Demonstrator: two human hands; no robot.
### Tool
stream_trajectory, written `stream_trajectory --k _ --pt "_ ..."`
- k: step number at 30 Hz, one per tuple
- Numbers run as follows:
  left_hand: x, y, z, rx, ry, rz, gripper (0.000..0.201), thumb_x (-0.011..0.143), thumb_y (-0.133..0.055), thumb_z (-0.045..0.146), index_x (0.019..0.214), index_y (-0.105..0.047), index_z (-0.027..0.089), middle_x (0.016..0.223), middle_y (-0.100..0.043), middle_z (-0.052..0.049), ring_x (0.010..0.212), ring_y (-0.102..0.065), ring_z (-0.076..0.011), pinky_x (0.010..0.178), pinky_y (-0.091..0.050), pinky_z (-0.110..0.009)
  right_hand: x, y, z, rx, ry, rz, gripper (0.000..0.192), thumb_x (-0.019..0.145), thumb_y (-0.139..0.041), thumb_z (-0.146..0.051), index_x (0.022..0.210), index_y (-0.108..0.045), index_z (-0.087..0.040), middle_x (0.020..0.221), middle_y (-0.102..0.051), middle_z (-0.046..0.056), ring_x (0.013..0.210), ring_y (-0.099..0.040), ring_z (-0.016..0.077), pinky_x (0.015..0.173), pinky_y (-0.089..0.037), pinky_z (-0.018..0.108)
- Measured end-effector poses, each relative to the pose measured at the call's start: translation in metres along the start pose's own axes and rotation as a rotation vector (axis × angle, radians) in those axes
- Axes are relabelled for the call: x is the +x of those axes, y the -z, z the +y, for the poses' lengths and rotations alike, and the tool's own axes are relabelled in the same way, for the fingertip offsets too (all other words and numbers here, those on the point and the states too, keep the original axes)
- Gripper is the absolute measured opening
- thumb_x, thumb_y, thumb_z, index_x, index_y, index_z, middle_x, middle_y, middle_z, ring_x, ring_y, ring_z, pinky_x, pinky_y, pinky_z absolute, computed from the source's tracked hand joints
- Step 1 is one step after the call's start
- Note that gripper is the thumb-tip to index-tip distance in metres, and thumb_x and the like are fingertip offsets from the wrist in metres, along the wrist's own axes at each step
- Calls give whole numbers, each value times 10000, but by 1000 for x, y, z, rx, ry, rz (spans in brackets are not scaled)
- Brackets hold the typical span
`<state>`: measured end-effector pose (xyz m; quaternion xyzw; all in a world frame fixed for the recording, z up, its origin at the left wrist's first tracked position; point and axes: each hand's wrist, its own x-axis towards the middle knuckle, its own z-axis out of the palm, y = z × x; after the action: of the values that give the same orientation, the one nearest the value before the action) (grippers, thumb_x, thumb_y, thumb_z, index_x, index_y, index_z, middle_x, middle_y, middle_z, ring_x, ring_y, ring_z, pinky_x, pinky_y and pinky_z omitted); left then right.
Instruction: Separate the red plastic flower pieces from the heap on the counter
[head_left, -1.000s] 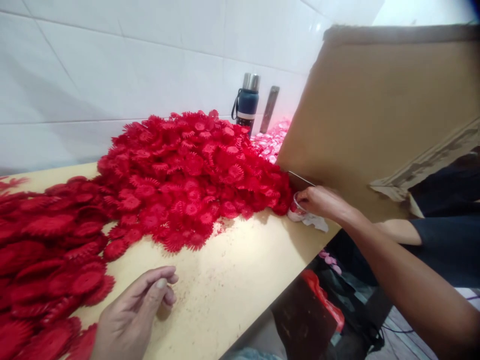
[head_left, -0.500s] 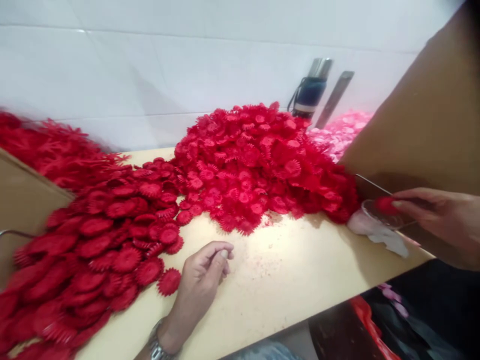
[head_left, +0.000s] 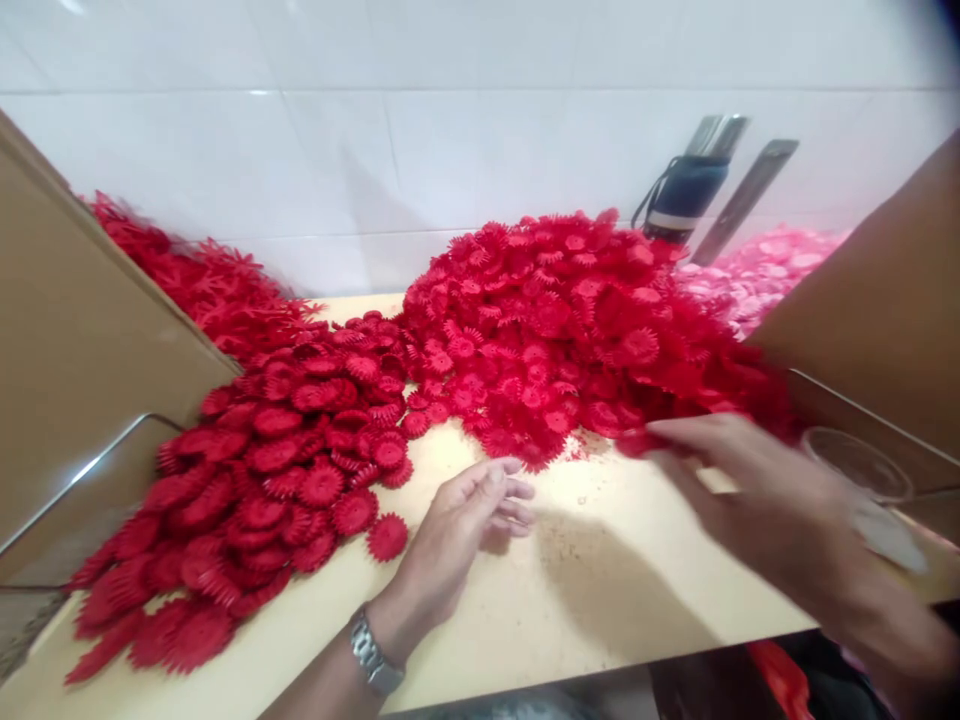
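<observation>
My left hand (head_left: 469,520), with a metal watch on its wrist, hovers over the pale tabletop (head_left: 517,620). Its fingers are loosely curled and apart, with nothing in them. Blurred by motion, my right hand (head_left: 750,490) pinches a red fringed flower disc (head_left: 636,443) at its fingertips. That disc is in front of a big heap of thin red fringed discs (head_left: 540,320). To the left of my left hand spreads a pile of thicker, darker red fringed discs (head_left: 262,480). One single disc (head_left: 387,537) lies closest to my left wrist.
Cardboard panels (head_left: 90,300) flank the table left and right. A small clear round dish (head_left: 859,465) sits by the right panel. Against the tiled wall are a dark blue flask (head_left: 686,195), a flat metal bar (head_left: 746,200), pink petals (head_left: 765,265) and red star-shaped pieces (head_left: 217,290).
My right hand has moved left from above the round dish to the front of the red heap, carrying a red disc. My left hand's fingers have loosened. The view has swung left.
</observation>
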<state>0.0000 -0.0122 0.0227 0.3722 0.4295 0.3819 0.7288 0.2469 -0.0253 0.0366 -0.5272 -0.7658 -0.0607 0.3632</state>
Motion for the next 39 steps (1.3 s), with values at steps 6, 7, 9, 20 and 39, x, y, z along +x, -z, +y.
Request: stream_trajectory --k 6,7,9,20,39 --pt "14 -13 10 -545 11 98 222 831 -482 333 844 -590 141 682 -568 -7 548 -519 -77 543 -423 -185 26 -79 -73 33 648 -153 250 883 -363 -98 901 -610 -136 729 -621 64 657 -524 164 586 -418 303" --pt "17 -11 9 -536 -39 159 193 819 -498 314 797 -585 143 664 -558 1 537 -504 -71 522 -406 -173 27 -85 -76 52 643 -176 246 883 -369 -99 874 -613 -132 710 -612 59 646 -512 161 578 -408 300" --pt "23 -6 7 -473 -138 247 193 804 -511 311 712 -562 149 648 -547 5 543 -495 -73 514 -391 -170 27 -89 -78 96 595 -188 220 876 -397 -103 873 -615 -136 753 -623 64 690 -516 166 603 -409 303" --pt "36 5 -3 -148 -249 370 393 791 -486 377 490 -325 183 400 -264 82 341 -181 -39 364 -119 -194 36 -83 -68 352 333 -145 216 839 -490 -115 1006 -607 -187 859 -656 57 770 -573 166 671 -470 302" --pt "45 -14 17 -667 -531 151 430 859 -389 478 1183 -567 258 1308 -520 20 1285 -354 -163 1104 -192 -299 86 -137 -123 844 -413 -243 615 870 -199 -589 1370 -330 -257 1462 -247 -26 1358 -180 152 1142 -76 389"
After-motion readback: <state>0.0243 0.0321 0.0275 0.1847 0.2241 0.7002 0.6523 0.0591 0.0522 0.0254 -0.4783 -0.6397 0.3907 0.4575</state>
